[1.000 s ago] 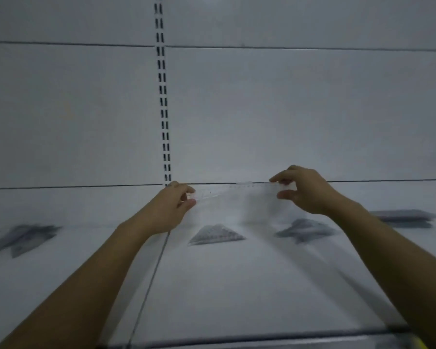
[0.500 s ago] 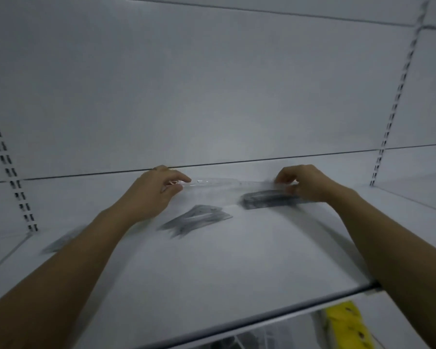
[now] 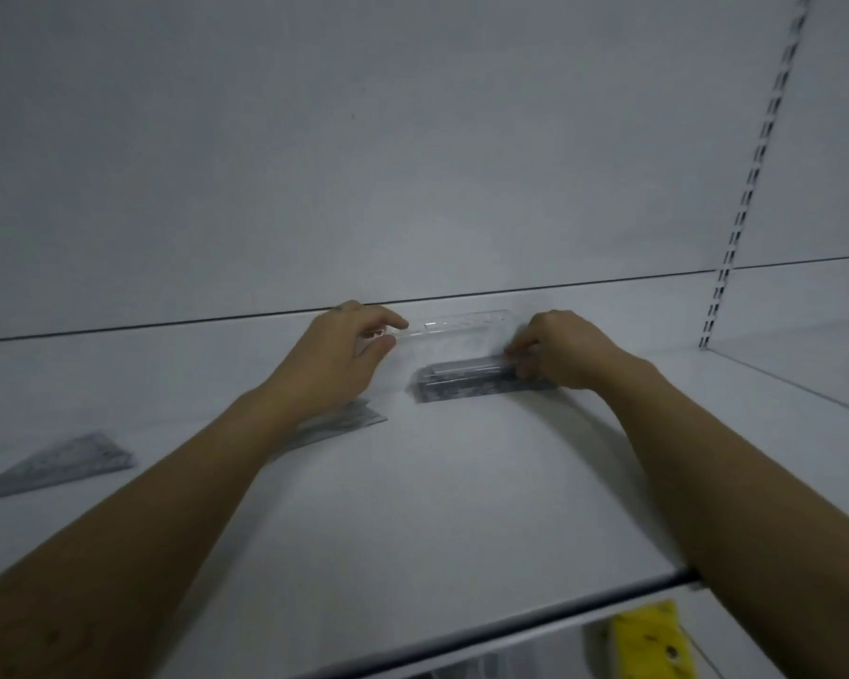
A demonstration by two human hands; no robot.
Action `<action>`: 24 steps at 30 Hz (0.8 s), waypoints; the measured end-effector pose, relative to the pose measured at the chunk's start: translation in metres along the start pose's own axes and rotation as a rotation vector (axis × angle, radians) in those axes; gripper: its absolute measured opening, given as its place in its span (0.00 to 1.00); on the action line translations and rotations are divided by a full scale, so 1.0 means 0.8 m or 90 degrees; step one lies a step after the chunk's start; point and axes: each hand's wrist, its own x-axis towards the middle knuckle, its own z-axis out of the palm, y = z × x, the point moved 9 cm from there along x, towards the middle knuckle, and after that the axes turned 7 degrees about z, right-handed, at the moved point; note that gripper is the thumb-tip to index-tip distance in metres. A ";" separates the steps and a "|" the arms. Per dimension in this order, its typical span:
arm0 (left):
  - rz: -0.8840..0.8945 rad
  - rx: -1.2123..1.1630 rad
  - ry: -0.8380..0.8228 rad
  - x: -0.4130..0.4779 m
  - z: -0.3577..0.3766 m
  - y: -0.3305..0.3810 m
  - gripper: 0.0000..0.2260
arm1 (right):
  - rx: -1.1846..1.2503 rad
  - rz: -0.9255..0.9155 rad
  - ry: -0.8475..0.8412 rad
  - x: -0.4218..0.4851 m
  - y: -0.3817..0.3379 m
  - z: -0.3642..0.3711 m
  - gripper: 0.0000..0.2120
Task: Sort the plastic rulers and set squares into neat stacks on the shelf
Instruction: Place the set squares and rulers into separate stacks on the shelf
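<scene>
A clear plastic ruler (image 3: 454,323) hangs level just above a stack of rulers (image 3: 466,382) at the back of the white shelf (image 3: 437,492). My left hand (image 3: 337,357) pinches the ruler's left end between thumb and fingers. My right hand (image 3: 557,347) holds its right end with curled fingers, low over the stack's right end. Left of the stack lies a pile of set squares (image 3: 337,423), partly hidden by my left forearm. Another set square pile (image 3: 60,465) lies farther left.
The shelf's back panel rises right behind the stack. A slotted upright (image 3: 751,174) runs down at the right, with another shelf section beyond it. Below the shelf's front edge (image 3: 510,624) a yellow package (image 3: 650,642) shows on a lower level.
Both hands carried the clear ruler rightward, from above the set squares to just over the ruler stack. My view turned right with them, and the right hand has dropped near the stack.
</scene>
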 end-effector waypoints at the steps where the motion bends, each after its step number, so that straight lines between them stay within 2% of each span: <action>1: -0.012 0.005 0.005 0.003 0.010 0.002 0.08 | 0.053 0.024 0.009 -0.001 0.010 -0.007 0.16; 4: -0.020 0.013 0.002 0.009 0.038 0.009 0.06 | 0.185 0.104 0.150 -0.011 0.061 -0.049 0.12; 7: 0.008 0.002 -0.021 0.021 0.065 0.025 0.06 | 0.215 0.179 0.242 -0.023 0.105 -0.067 0.11; 12: 0.069 0.038 -0.049 0.055 0.110 0.058 0.07 | 0.203 0.188 0.225 -0.017 0.100 -0.058 0.14; 16: 0.103 0.191 -0.076 0.065 0.148 0.064 0.10 | 0.198 0.174 0.213 -0.017 0.090 -0.055 0.15; 19: 0.080 0.230 -0.085 0.062 0.154 0.060 0.12 | 0.192 0.161 0.196 -0.019 0.077 -0.054 0.15; 24: 0.048 0.214 -0.117 0.051 0.121 0.053 0.17 | 0.115 0.043 0.158 -0.023 0.003 -0.054 0.19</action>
